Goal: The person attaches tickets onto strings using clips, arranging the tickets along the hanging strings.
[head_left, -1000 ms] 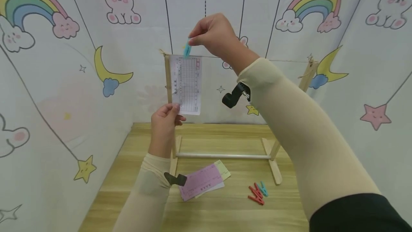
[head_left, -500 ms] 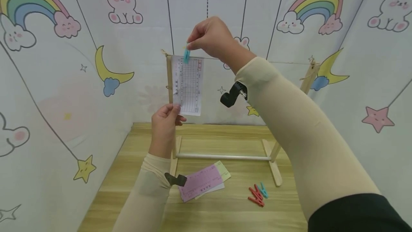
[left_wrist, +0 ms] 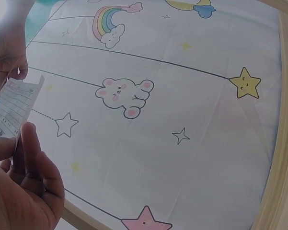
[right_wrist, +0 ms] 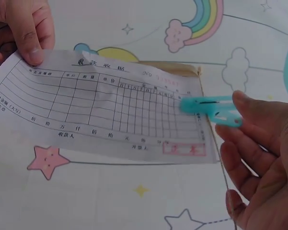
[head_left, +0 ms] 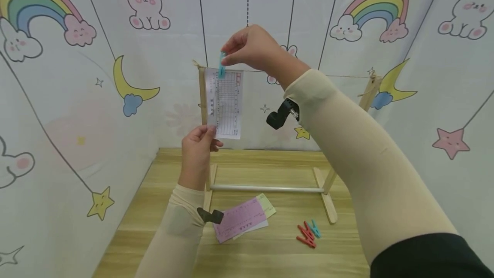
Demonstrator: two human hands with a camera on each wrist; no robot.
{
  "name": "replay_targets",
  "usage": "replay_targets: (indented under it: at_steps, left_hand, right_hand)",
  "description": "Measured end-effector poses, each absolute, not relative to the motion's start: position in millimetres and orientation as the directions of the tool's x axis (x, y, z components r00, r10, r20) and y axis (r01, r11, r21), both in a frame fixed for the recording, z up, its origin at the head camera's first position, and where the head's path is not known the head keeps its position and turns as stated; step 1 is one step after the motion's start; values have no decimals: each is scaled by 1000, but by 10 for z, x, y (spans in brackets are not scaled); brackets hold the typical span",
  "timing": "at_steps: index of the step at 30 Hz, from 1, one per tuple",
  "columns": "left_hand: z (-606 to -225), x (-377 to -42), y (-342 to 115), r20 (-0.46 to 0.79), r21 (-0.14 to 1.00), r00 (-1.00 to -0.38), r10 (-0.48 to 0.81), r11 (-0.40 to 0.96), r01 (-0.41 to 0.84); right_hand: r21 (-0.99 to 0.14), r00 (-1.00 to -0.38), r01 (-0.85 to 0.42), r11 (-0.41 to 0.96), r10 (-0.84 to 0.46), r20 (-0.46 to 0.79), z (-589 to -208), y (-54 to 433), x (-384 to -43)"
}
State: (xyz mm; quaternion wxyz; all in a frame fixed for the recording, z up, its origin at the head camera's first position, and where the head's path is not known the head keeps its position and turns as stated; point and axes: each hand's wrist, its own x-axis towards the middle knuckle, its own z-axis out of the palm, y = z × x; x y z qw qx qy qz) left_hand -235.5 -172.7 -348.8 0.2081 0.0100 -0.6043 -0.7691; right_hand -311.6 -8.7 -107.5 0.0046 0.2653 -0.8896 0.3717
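Rack (head_left: 266, 188) on the table (head_left: 339, 252)
From the stacked slips (head_left: 241, 220): rack at one o'clock, loose clothespins (head_left: 310, 235) past three, receipt (head_left: 227, 106) at the cord (head_left: 347, 76) toward twelve.

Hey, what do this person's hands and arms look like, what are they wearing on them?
The left hand and right hand are bare, without gloves. Plain cream sleeves cover both forearms, with a small black bracket at each wrist. A black garment shows above the right one.
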Motion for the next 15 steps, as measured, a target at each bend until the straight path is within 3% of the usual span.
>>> replay_targets:
  at_steps: [8, 13, 15]
  left_hand:
    - [-3496, -2343, -1736, 241, 940, -911, -336, -153, 305]
    - [-3521, -2325, -1758, 243, 953, -905, -349, -90, 291]
    - [-3531, -2313, -1768, 243, 957, -902, -358, -65, 284]
  right_hand:
    - [-626, -851, -502, 597, -470, 234, -1092, -22, -3089]
    - [-596, -836, -548, 587, -408, 367, -1141, 132, -2852]
    - [-547, -785, -618, 565, -408, 465, -1192, 238, -2701]
